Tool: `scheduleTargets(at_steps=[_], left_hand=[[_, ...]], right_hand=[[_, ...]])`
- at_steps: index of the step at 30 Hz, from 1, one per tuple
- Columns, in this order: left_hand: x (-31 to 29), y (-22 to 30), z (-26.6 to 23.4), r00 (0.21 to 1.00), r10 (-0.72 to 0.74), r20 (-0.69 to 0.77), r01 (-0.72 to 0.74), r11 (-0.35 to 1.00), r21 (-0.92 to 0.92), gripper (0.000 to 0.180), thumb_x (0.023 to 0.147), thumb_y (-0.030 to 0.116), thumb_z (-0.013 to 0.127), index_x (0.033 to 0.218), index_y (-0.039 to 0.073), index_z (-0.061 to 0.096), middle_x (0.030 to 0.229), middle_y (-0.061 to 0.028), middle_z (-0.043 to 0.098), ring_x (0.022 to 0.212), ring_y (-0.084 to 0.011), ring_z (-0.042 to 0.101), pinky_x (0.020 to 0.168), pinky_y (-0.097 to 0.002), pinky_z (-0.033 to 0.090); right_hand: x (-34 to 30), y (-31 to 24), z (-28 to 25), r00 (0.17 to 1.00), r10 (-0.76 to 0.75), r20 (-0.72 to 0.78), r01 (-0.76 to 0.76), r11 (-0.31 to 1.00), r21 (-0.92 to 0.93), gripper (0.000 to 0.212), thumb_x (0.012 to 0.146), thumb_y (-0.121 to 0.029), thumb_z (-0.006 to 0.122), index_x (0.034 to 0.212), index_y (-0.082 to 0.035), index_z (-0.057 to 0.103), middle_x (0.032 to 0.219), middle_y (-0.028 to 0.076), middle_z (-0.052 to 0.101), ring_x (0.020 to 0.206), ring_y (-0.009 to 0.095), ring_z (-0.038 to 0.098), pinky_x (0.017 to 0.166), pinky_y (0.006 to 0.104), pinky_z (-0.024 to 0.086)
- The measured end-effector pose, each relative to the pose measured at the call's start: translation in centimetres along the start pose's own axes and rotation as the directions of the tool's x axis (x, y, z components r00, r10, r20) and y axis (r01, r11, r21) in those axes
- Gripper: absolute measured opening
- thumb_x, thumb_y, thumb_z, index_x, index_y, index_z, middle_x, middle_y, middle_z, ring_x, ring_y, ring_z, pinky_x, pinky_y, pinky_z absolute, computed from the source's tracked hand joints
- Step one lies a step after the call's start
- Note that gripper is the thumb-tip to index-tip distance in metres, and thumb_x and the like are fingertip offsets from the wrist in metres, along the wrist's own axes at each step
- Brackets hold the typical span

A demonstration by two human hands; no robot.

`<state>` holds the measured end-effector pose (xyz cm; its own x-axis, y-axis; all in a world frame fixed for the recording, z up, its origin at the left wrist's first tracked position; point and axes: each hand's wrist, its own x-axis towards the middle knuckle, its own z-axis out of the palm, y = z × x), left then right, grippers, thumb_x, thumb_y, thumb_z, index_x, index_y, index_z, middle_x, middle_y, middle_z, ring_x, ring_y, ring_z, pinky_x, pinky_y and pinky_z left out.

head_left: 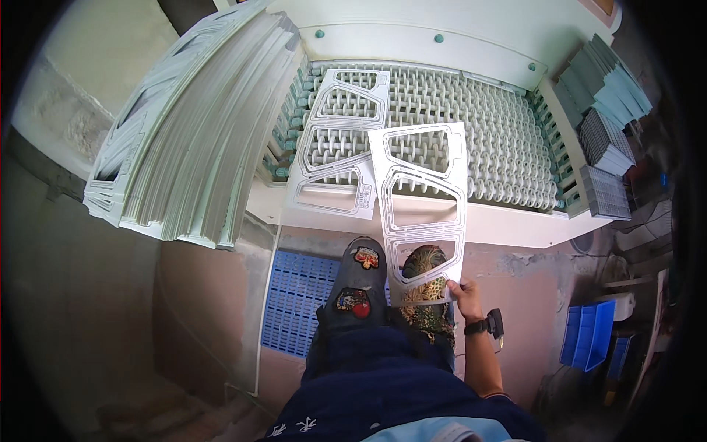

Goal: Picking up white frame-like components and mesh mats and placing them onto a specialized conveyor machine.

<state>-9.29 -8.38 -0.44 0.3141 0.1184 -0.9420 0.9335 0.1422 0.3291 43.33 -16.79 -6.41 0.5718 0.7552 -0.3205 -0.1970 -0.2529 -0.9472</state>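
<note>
My right hand (467,298) pinches the near right corner of a flat white panel with large window-like cut-outs (423,234). The panel slants away from me, its far end over the roller bed (501,147) and its near end above my right thigh. A second white cut-out panel (346,122) of similar shape lies on the rollers just to the left. Its near end sticks out past the bed's front edge, and the held panel overlaps its right side. My left hand is not in view.
A tall stack of white cut-out panels (184,147) stands at the left. Grey sheets (600,81) and mesh-patterned blocks (605,193) sit right of the bed. A blue plastic bin (587,337) is lower right. Blue slatted matting (294,295) covers floor by my legs.
</note>
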Motion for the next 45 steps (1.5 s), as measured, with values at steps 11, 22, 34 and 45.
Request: scheduleTargets(at_steps=[11, 22, 34, 45], left_hand=[[-14.7, 8.8, -5.5, 0.753, 0.065, 0.655, -0.373, 0.862, 0.343, 0.034, 0.083, 0.031, 0.055, 0.085, -0.002, 0.060, 0.074, -0.0180, 0.061, 0.074, -0.0287, 0.061, 0.063, -0.0379, 0.046], [-11.2, 22.5, -14.4, 0.753, 0.404, 0.519, -0.654, 0.373, 0.658, 0.024, 0.078, 0.026, 0.063, 0.076, 0.003, 0.066, 0.067, -0.0153, 0.061, 0.063, -0.0311, 0.059, 0.056, -0.0356, 0.044], [-2.6, 15.3, -13.7, 0.777, 0.608, 0.161, -0.598, 0.634, 0.491, 0.025, 0.072, 0.028, 0.068, 0.079, 0.004, 0.069, 0.069, -0.0100, 0.066, 0.060, -0.0229, 0.062, 0.057, -0.0314, 0.046], [7.4, 5.3, -13.3, 0.903, 0.429, 0.012, -0.408, 0.852, 0.328, 0.027, 0.071, 0.029, 0.069, 0.082, 0.005, 0.070, 0.078, -0.0117, 0.068, 0.071, -0.0230, 0.064, 0.065, -0.0318, 0.048]], right_hand=[[-13.5, -21.7, -8.2, 0.960, 0.088, -0.265, -0.018, 0.967, 0.254, 0.025, 0.090, -0.021, 0.054, 0.072, -0.003, 0.053, 0.053, 0.003, 0.052, 0.036, 0.010, 0.045, 0.034, 0.0209, 0.037], [-4.2, -29.9, -4.4, 0.999, -0.009, -0.047, 0.011, 0.999, 0.044, 0.021, 0.090, -0.022, 0.052, 0.082, -0.002, 0.053, 0.064, 0.002, 0.052, 0.048, 0.009, 0.048, 0.046, 0.0214, 0.040], [12.5, -21.6, 2.6, 0.829, -0.498, -0.254, 0.182, 0.670, -0.720, 0.038, 0.079, -0.028, 0.064, 0.099, 0.004, 0.059, 0.082, 0.015, 0.064, 0.069, 0.027, 0.061, 0.064, 0.0347, 0.049], [9.4, -20.6, 6.2, 0.658, -0.751, 0.055, 0.306, 0.200, -0.931, 0.060, 0.063, -0.044, 0.075, 0.108, -0.006, 0.060, 0.116, 0.019, 0.054, 0.116, 0.037, 0.040, 0.093, 0.0510, 0.030]])
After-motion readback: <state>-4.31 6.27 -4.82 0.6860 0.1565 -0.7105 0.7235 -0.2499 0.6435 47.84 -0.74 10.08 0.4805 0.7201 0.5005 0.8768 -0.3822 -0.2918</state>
